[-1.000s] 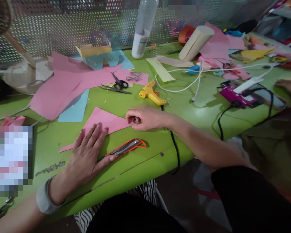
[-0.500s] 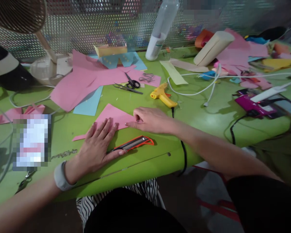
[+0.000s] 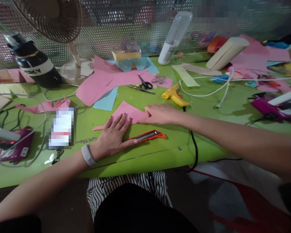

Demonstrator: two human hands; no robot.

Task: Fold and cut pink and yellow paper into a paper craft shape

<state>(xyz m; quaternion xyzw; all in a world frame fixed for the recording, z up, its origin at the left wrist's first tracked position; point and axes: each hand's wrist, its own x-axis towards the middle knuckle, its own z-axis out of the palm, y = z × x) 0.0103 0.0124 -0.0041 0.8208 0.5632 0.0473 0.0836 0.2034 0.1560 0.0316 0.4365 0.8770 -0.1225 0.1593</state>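
A folded piece of pink paper (image 3: 127, 109) lies on the green table, with a narrow strip sticking out at its left. My left hand (image 3: 113, 134) rests flat on its lower left part, fingers spread. The thumb reaches over the blade end of an orange box cutter (image 3: 149, 135), which lies just below the paper. At the paper's right corner is my right hand (image 3: 158, 114), its fingers curled and its thumb along the edge, closed on that corner. The exact grip is partly hidden by the fingers.
Behind the paper lie black scissors (image 3: 145, 83), tweezers (image 3: 142, 89) and a large pink sheet (image 3: 104, 81). A yellow glue gun (image 3: 174, 96) sits above my right forearm. Left are a phone (image 3: 61, 127) and a black bottle (image 3: 37, 66); a fan (image 3: 75, 69) stands behind.
The camera view has swung left, so everything sits further right in the picture. Both hands stay at the pink paper; the right thumb has shifted slightly along its corner.
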